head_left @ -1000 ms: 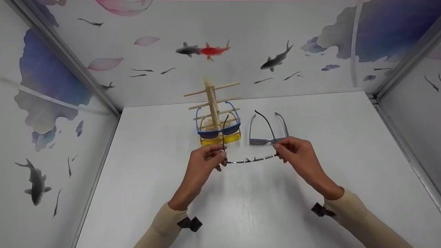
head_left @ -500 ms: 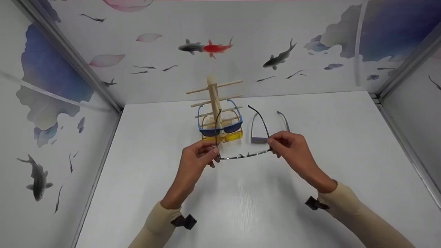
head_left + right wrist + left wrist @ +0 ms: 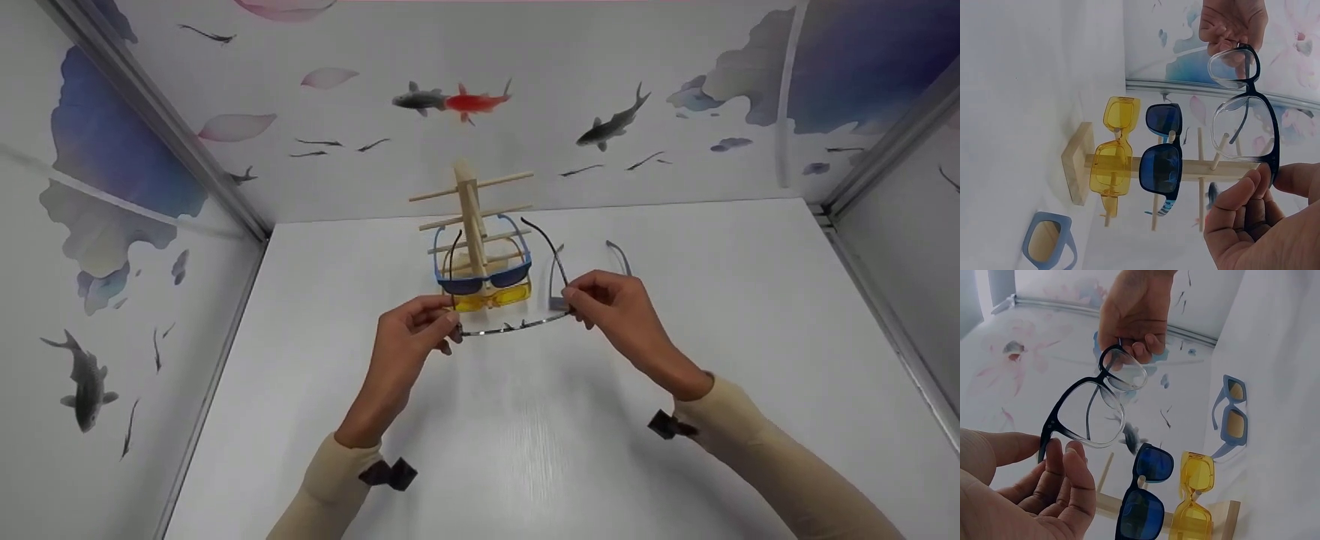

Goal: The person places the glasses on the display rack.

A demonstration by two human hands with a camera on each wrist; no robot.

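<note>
On my feed the left hand point(image 3: 411, 330) pinches one end of the clear-lensed glasses point(image 3: 1102, 375) near the hinge, thumb against curled fingers, and the right hand point(image 3: 615, 304) grips the other end in much the same way. I see the glasses held up off the worktop point(image 3: 480, 465), between the two hands and in front of the wooden stand point(image 3: 470, 214). Their black-topped front faces the person, and both temples are unfolded, pointing towards the stand.

On the stand I make out two pairs, one above the other: blue sunglasses point(image 3: 1160, 163) with dark lenses, and below them, nearer the base, yellow glasses point(image 3: 1114, 140). To the right of the stand, grey-blue sunglasses point(image 3: 1230, 406) rest on the worktop with their temples open; from my head view the right hand covers part of them.

Both forearms are in beige sleeves point(image 3: 757, 442), each with a small black device point(image 3: 664, 424) at the cuff. Beyond the worktop I have a pale wall point(image 3: 540, 45) printed with fish, one of them red
</note>
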